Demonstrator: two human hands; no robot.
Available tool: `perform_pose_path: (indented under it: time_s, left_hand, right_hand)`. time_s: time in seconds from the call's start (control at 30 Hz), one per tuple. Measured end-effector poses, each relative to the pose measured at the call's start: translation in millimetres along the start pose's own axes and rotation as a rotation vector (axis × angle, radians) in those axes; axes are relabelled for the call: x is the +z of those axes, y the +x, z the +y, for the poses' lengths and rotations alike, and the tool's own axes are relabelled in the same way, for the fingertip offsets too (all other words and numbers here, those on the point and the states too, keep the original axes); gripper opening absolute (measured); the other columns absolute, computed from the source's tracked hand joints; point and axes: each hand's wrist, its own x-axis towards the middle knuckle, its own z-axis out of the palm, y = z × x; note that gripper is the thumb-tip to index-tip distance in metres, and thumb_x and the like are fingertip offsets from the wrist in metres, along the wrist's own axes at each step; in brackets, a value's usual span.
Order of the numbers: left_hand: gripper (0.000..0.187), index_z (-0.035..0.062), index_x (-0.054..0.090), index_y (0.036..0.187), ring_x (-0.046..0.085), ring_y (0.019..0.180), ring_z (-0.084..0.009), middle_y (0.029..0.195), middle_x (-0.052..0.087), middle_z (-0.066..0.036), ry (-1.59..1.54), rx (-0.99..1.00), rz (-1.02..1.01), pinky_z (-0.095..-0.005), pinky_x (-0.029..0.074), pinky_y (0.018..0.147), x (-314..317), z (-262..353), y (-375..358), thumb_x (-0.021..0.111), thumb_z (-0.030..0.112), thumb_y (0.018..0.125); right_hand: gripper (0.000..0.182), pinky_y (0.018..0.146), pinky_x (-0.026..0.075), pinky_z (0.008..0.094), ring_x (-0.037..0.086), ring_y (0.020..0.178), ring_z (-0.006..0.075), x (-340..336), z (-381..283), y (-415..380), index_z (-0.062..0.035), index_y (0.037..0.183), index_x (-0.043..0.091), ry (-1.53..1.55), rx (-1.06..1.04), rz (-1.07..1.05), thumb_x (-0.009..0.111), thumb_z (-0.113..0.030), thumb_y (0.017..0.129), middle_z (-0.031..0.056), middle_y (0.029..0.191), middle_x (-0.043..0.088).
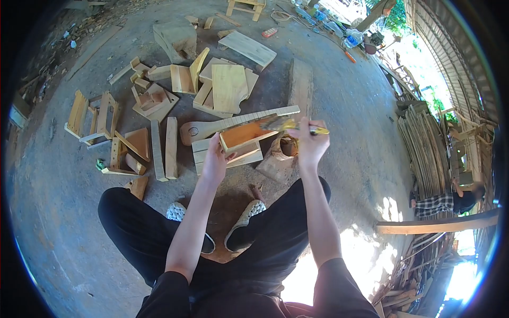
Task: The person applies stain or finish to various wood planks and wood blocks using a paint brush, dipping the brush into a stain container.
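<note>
My left hand [216, 155] grips the near left end of a small wooden box [244, 133], whose inside looks orange-brown. In my right hand [312, 139] is a paintbrush [289, 125] with a yellow handle, its bristles at the box's far right end. Just below the brush stands a round can [287, 146] with a stained rim, on a flat board [274, 167]. A long paddle-shaped piece of wood [222, 126] lies behind the box. Under the box are pale planks [204, 153] on the floor.
Wooden pieces [228, 87] lie ahead, with small stools [95, 116] at the left. Two upright-lying bars [170, 148] are left of the box. A person [461, 200] is at the far right near stacked wood [424, 153]. Plastic bottles [352, 38] lie at the upper right.
</note>
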Motion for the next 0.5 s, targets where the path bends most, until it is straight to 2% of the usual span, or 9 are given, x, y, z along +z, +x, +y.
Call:
perform_pose_path:
  time_s: [0.1,0.2,0.27,0.37,0.5]
  left_hand:
    - [0.049,0.0189,0.052,0.147,0.053,0.134,-0.0223,0.148,0.057,-0.005,-0.004,-0.002,-0.005,-0.0495,0.039,0.112,-1,-1,-2,0.052,0.051,0.11]
    - [0.049,0.0182,0.052,0.147,0.053,0.135,-0.0224,0.149,0.056,-0.005,-0.007,-0.007,-0.001,-0.0494,0.04,0.112,-1,-2,-2,0.052,0.051,0.11]
    - [0.049,0.0178,0.052,0.147,0.053,0.135,-0.0224,0.149,0.056,-0.005,-0.006,-0.006,-0.01,-0.0494,0.04,0.112,-1,-2,-3,0.052,0.05,0.11]
    - [0.05,0.0176,0.052,0.147,0.054,0.135,-0.0221,0.148,0.057,-0.005,0.002,0.002,-0.02,-0.0494,0.04,0.112,0,1,-3,0.052,0.051,0.11]
    - [0.05,0.0179,0.052,0.148,0.053,0.136,-0.0217,0.151,0.055,-0.005,-0.019,-0.018,0.003,-0.0507,0.039,0.113,-5,-2,1,0.052,0.05,0.11]
  right_hand:
    - [0.015,0.06,0.063,0.0284,0.08,0.073,0.022,-4,-4,8,0.0046,0.096,0.064,-0.116,-0.022,0.085,0.068,-0.007,0.103,0.0148,0.082,0.076]
    - [0.015,0.059,0.062,0.0282,0.079,0.072,0.0221,14,-22,-9,0.0045,0.094,0.064,0.048,-0.051,0.029,0.068,-0.007,0.103,0.0144,0.082,0.076]
    - [0.016,0.058,0.063,0.028,0.079,0.07,0.0229,29,-29,-22,0.0057,0.096,0.062,0.074,0.005,-0.19,0.066,-0.007,0.105,0.0171,0.084,0.075]
    - [0.015,0.059,0.063,0.0287,0.079,0.069,0.0222,37,-20,-27,0.0063,0.096,0.064,0.085,0.039,-0.264,0.069,-0.006,0.102,0.0141,0.082,0.074]
    - [0.015,0.056,0.062,0.0297,0.079,0.069,0.0226,14,-3,3,0.0058,0.094,0.064,0.056,0.034,-0.181,0.069,-0.006,0.102,0.0134,0.082,0.075]
